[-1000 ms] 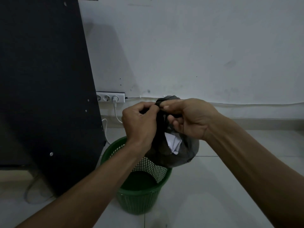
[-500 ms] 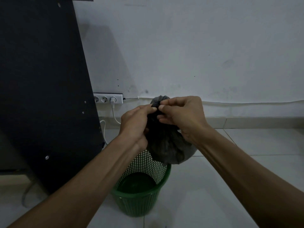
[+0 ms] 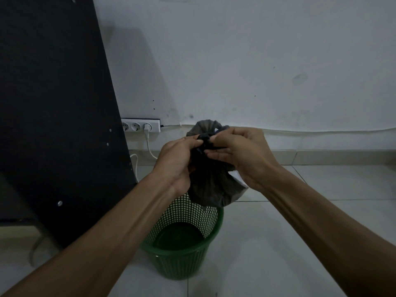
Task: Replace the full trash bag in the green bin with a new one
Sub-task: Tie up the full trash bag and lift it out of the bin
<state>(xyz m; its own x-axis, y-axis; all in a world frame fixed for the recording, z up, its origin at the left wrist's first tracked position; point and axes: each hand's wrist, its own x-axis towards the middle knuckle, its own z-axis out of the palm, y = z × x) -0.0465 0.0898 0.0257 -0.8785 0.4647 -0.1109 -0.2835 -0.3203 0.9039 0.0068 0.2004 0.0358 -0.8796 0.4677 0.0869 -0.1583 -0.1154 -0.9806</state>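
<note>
A full dark grey trash bag (image 3: 211,185) hangs in the air above the green mesh bin (image 3: 182,260), clear of its rim. My left hand (image 3: 175,166) and my right hand (image 3: 240,153) both pinch the gathered neck of the bag, fingertips almost touching. A loop of bag plastic sticks up behind my fingers. Something white shows through the bag under my right hand. The bin stands on the tiled floor with no liner inside; its dark bottom is visible.
A tall black panel (image 3: 53,103) stands at the left, close to the bin. A white power strip (image 3: 141,125) with a plugged-in cable is fixed low on the white wall. Pale floor tiles (image 3: 300,221) stretch to the right of the bin.
The bag's neck has been worked tighter between my fingers and a loop now stands above them. My view has tilted down slightly. The bag stays above the bin.
</note>
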